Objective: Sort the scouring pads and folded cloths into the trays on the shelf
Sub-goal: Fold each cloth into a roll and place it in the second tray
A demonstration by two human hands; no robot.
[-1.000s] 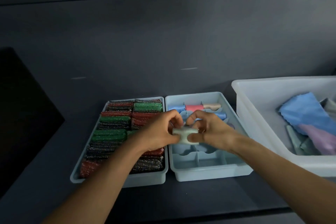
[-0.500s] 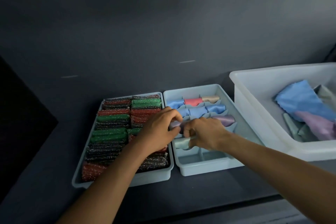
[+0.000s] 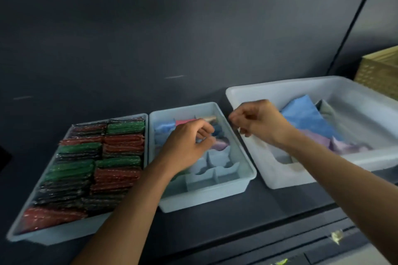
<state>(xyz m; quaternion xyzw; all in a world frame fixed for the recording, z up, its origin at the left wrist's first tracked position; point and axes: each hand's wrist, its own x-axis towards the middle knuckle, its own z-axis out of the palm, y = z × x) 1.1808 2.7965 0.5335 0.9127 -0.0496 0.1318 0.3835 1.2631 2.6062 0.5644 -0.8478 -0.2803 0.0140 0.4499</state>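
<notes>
**Dark shelf, work centred on the divided tray**

A dark shelf with a dark back panel carries three containers in a row. The pale blue divided tray stands in the middle. Its far compartments hold folded cloths: blue, pink, beige and lilac. The near compartments show bare plastic.

Just left of the divided tray, almost touching it, is the pad tray, packed with rows of green, red and dark scouring pads. To the divided tray's right stands a taller white bin with loose cloths in blue, lilac and grey. A woven basket sits beyond the bin.

The left hand hangs over the middle of the divided tray with its fingers curled down beside the lilac cloth. Blur hides whether they pinch it. The right hand is above the divided tray's right rim and the bin's near corner, fingers curled in, with nothing visible between them.
</notes>
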